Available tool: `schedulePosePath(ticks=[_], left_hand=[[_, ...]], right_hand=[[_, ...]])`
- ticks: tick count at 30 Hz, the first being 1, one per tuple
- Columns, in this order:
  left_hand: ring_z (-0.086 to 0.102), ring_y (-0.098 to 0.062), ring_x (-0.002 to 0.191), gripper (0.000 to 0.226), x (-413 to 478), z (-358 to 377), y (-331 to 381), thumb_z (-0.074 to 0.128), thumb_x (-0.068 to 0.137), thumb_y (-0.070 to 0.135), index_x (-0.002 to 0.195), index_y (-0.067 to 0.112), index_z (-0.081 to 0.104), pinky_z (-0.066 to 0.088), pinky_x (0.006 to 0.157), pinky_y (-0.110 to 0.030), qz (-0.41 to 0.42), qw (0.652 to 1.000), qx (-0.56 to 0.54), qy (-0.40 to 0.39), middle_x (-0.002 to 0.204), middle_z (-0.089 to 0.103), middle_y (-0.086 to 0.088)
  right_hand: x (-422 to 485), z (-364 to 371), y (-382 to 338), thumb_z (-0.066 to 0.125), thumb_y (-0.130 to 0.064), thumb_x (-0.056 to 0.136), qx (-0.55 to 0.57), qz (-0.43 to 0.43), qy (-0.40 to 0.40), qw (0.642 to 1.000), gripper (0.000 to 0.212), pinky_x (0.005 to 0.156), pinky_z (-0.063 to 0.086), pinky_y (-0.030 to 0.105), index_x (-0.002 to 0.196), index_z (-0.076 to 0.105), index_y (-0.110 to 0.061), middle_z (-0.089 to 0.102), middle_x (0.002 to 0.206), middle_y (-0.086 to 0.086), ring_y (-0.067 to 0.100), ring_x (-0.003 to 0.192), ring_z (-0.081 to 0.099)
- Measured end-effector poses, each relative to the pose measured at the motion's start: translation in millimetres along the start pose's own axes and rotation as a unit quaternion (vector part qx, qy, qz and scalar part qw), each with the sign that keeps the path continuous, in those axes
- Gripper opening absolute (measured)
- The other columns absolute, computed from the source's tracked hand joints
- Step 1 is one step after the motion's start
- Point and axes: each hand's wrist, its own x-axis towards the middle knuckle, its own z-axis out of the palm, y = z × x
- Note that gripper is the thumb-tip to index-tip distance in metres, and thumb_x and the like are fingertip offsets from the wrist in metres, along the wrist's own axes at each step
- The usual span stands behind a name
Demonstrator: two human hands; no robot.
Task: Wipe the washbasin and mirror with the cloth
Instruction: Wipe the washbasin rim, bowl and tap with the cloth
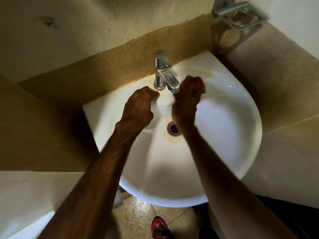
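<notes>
The white washbasin [224, 128] sits in a tiled corner, with a chrome tap [162, 73] at its back rim and a rust-ringed drain [173, 129]. My left hand [139, 106] is curled into a fist just left of the tap base. My right hand [188, 95] is also closed, directly under and beside the spout. A pale, blurred smear [162, 104] lies between the two fists. I cannot tell whether it is a cloth or the basin surface. No mirror is in view.
A metal holder [240, 14] is fixed to the wall at the upper right. Beige tiled walls close in behind and to the right of the basin. A foot in a red sandal [159, 228] stands on the wet floor below it. A white fixture [25, 226] shows at the lower left.
</notes>
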Motion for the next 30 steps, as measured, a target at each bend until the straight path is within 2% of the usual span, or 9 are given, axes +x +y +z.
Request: schedulePosePath(ticks=[3, 7, 9, 14, 17, 19, 23, 27, 30], left_hand=[[0.044, -0.019, 0.139, 0.068, -2.4, -1.6, 1.6, 0.062, 0.080, -0.009, 0.143, 0.017, 0.054, 0.033, 0.115, -0.025, -0.006, 1.000, -0.010, -0.003, 0.146, 0.053, 0.001], [0.041, -0.019, 0.141, 0.068, -4.2, -7.4, 4.7, 0.060, 0.084, -0.009, 0.146, 0.015, 0.050, 0.029, 0.115, -0.022, 0.004, 1.000, -0.011, -0.020, 0.149, 0.050, 0.000], [0.042, -0.020, 0.140, 0.067, -1.2, -9.2, 4.4, 0.061, 0.083, -0.009, 0.145, 0.015, 0.052, 0.031, 0.114, -0.023, 0.013, 1.000, -0.004, -0.020, 0.148, 0.051, -0.001], [0.045, -0.021, 0.138, 0.069, 1.3, -5.3, 3.5, 0.065, 0.080, -0.008, 0.144, 0.015, 0.053, 0.036, 0.112, -0.027, 0.013, 1.000, 0.010, -0.024, 0.145, 0.053, -0.002], [0.045, -0.019, 0.137, 0.070, 0.4, -3.1, 1.6, 0.064, 0.079, -0.009, 0.143, 0.017, 0.054, 0.036, 0.111, -0.025, 0.003, 1.000, 0.005, -0.015, 0.145, 0.053, 0.001], [0.045, -0.019, 0.137, 0.069, 0.3, -3.1, 1.6, 0.065, 0.079, -0.008, 0.143, 0.017, 0.054, 0.036, 0.111, -0.024, -0.005, 1.000, -0.003, -0.008, 0.145, 0.053, 0.001], [0.045, -0.020, 0.137, 0.069, 1.2, -2.4, 2.4, 0.065, 0.078, -0.008, 0.142, 0.015, 0.054, 0.036, 0.110, -0.026, 0.002, 1.000, -0.009, -0.006, 0.144, 0.054, 0.000], [0.050, -0.025, 0.134, 0.067, 8.6, -6.9, -7.0, 0.072, 0.075, 0.002, 0.140, 0.011, 0.059, 0.039, 0.108, -0.030, 0.036, 0.999, 0.004, -0.036, 0.140, 0.058, -0.005], [0.053, -0.024, 0.133, 0.061, 15.6, -3.7, -15.7, 0.070, 0.079, 0.008, 0.139, 0.013, 0.061, 0.041, 0.112, -0.032, 0.052, 0.997, 0.004, -0.050, 0.140, 0.060, -0.005]], right_hand=[[42.9, -8.9, 5.3, 0.053, 0.007, 0.092, -0.059, 0.071, 0.021, 0.996, 0.060, 0.114, 0.033, 0.070, 0.150, 0.037, 0.009, 0.029, 0.151, 0.044, 0.067, 0.137, 0.030], [18.0, 5.8, -0.4, 0.045, -0.001, 0.103, -0.039, 0.061, 0.035, 0.997, 0.071, 0.130, 0.003, 0.053, 0.162, 0.007, 0.005, -0.002, 0.166, 0.039, 0.056, 0.156, -0.001], [-23.2, 21.0, -2.9, 0.046, 0.001, 0.102, 0.008, -0.003, 0.040, 0.999, 0.067, 0.131, 0.003, 0.051, 0.159, 0.012, 0.010, 0.004, 0.168, 0.033, 0.047, 0.159, 0.001], [-64.2, 34.3, 10.0, 0.054, 0.004, 0.095, 0.035, -0.011, -0.041, 0.998, 0.085, 0.128, 0.025, 0.055, 0.166, 0.011, -0.015, 0.013, 0.172, 0.019, 0.044, 0.157, 0.021], [-11.6, 21.3, 29.3, 0.040, -0.010, 0.104, -0.064, 0.023, -0.038, 0.997, 0.074, 0.131, -0.004, 0.045, 0.162, -0.004, 0.004, -0.008, 0.170, 0.031, 0.046, 0.159, -0.004], [15.9, 12.2, 27.6, 0.041, -0.013, 0.106, -0.057, 0.082, 0.005, 0.995, 0.076, 0.128, -0.007, 0.043, 0.161, -0.007, 0.005, -0.012, 0.168, 0.033, 0.046, 0.159, -0.009], [-2.4, 18.8, 7.2, 0.042, -0.009, 0.106, -0.020, 0.039, 0.009, 0.999, 0.072, 0.129, -0.008, 0.041, 0.160, -0.001, 0.009, -0.006, 0.169, 0.031, 0.043, 0.160, -0.007], [-75.2, 41.3, -7.9, 0.054, -0.002, 0.101, 0.054, 0.045, 0.009, 0.997, 0.078, 0.132, 0.013, 0.045, 0.165, 0.010, -0.006, 0.008, 0.173, 0.016, 0.033, 0.161, 0.012], [-86.8, 55.2, -41.8, 0.055, -0.015, 0.107, 0.100, 0.072, 0.040, 0.992, 0.057, 0.124, 0.022, 0.022, 0.157, 0.029, -0.024, 0.040, 0.151, 0.002, 0.005, 0.140, 0.041]])
